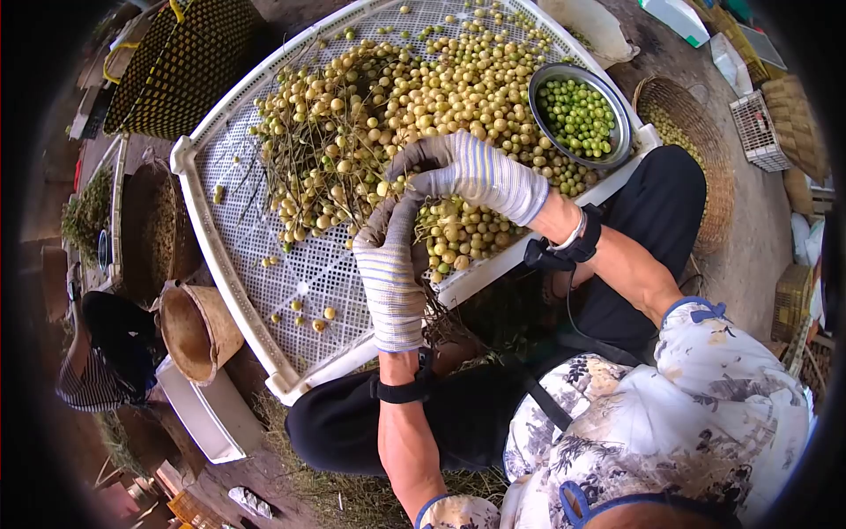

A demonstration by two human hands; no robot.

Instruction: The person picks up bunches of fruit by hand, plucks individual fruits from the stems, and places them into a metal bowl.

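Note:
Both hands wear striped, dirt-darkened gloves and meet over the pile of round yellow-green fruits point(458, 97) on the white mesh tray point(238, 242). My left hand point(388, 256) has its fingers closed around thin stems at the pile's near edge. Just above and to the right, my right hand point(458, 172) pinches at a small yellow fruit point(397, 188) between the two hands. Twiggy bunches point(308, 167) of fruit lie left of the hands. On the tray's right side stands a metal bowl point(577, 115) of small green fruits.
A wicker basket point(718, 167) stands right of the tray. At the left are a tan bucket point(198, 331), a white bin point(207, 414) and a black-and-yellow woven basket point(181, 66). Another person point(110, 353) sits at the far left. Dry stems point(352, 498) cover the ground below.

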